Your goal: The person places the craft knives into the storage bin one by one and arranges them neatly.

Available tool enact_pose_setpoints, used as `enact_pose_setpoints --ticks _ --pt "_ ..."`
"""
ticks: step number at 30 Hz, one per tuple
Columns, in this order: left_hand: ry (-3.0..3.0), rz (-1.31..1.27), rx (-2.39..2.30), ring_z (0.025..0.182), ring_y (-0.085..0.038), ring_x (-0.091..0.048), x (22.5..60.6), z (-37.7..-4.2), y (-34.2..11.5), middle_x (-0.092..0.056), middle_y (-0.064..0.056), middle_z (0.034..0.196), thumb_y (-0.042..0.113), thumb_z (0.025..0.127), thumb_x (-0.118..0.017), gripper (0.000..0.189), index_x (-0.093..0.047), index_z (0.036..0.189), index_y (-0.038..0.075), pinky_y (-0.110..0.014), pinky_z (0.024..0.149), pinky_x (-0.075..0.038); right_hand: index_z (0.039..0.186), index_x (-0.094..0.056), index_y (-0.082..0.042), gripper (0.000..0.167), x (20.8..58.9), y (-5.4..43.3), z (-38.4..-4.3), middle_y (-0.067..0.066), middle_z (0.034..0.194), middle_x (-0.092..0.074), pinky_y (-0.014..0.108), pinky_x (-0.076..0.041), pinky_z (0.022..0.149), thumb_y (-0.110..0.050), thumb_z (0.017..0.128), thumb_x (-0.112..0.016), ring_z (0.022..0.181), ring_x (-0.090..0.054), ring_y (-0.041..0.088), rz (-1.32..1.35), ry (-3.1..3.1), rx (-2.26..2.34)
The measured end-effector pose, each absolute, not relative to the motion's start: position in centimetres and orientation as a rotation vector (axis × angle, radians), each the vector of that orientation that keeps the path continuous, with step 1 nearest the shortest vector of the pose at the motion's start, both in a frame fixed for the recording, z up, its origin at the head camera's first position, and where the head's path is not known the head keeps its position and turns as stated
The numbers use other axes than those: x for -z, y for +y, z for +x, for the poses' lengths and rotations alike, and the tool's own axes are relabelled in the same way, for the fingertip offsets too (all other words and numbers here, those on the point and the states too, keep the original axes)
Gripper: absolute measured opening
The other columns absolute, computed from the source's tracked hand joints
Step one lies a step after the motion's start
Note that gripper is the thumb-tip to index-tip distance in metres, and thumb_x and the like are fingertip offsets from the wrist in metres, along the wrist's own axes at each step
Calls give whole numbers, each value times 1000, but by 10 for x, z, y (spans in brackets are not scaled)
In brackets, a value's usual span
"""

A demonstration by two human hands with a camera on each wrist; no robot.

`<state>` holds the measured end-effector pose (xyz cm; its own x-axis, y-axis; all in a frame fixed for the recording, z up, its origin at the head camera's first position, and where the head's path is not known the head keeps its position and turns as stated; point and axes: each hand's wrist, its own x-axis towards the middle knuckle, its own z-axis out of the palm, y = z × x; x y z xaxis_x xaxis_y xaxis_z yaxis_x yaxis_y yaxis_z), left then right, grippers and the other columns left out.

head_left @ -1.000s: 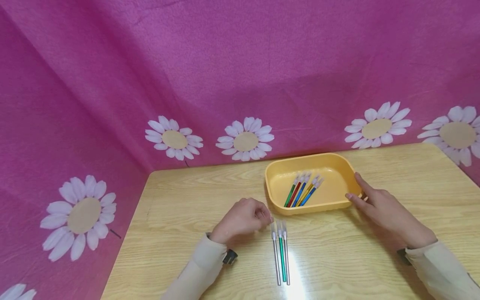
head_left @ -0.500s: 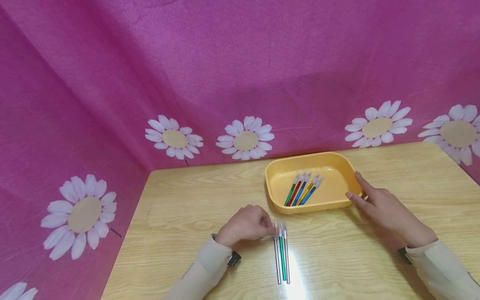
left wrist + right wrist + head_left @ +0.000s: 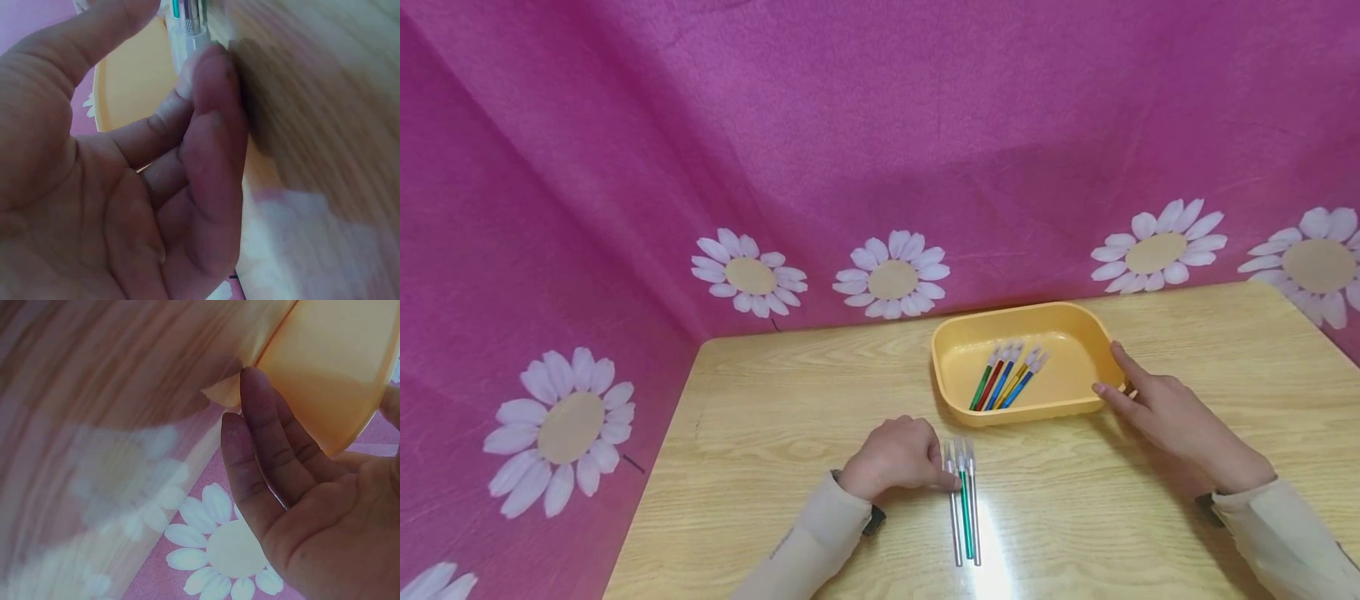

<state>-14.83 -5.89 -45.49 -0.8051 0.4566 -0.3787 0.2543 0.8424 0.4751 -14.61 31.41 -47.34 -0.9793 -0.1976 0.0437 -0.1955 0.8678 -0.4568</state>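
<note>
Three slim craft knives with clear caps lie side by side on the table, a green one (image 3: 966,517) between two silver ones. My left hand (image 3: 898,457) is at their capped ends, its thumb tip overlapping the left silver knife (image 3: 957,533) in the head view. In the left wrist view the fingertips (image 3: 215,75) are beside a clear cap (image 3: 187,47), the thumb spread away from them. My right hand (image 3: 1176,421) holds the right end of a yellow tray (image 3: 1022,415), thumb over the rim, fingers along the outer wall. Inside the tray lie several coloured craft knives (image 3: 1003,385).
The light wood table (image 3: 790,383) reaches back to a pink cloth (image 3: 880,150) printed with white daisies. The tray stands near the table's back edge. A bright reflection lies on the wood to the right of the three knives.
My left hand has moved slightly right and toward me, from above the caps to the knives' collars. The right hand and the tray stay where they were.
</note>
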Motion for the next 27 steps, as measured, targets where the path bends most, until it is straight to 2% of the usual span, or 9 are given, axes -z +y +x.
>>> enact_pose_setpoints --ticks 17,22,27 --pt "2570 498 -515 67 -12 -56 457 -153 -62 -64 9 67 37 78 -91 30 -68 64 24 -26 61 -41 164 -16 2 79 472 315 -146 5 89 -65 33 -47 73 -41 109 -53 82 -57 18 -318 3014 747" --pt "2581 492 -506 64 -13 -56 455 -153 -64 -62 8 62 35 79 -90 32 -68 59 23 -26 60 -40 163 -15 2 79 472 314 -146 6 90 -65 33 -47 73 -41 109 -52 83 -58 19 -315 3010 748" --pt "2618 497 -432 62 -12 -53 453 -151 -64 -59 8 58 41 82 -87 40 -66 53 22 -26 57 -38 164 -15 1 80 473 315 -145 8 92 -66 35 -48 75 -43 109 -51 85 -59 20 -305 3015 743"
